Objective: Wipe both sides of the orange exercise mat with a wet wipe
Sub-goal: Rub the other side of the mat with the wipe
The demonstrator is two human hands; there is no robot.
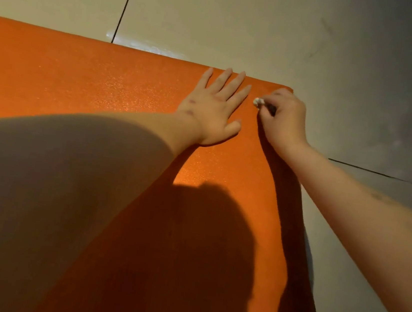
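Orange exercise mat (pixel 109 85) lies flat on tiled floor (pixel 243 24), under both hands. Left hand (pixel 214 107): palm down, fingers straight and spread, pressing flat on the mat near its far edge, holding nothing. Right hand (pixel 284 119): just beside the left, at the mat's far right corner, fingers curled around a small wadded wet wipe (pixel 258 102); only a white bit pokes out toward the left fingertips. Wipe looks to be touching the mat surface, can't confirm. Dark shadow covers the mat on the near side of both hands, between the forearms.
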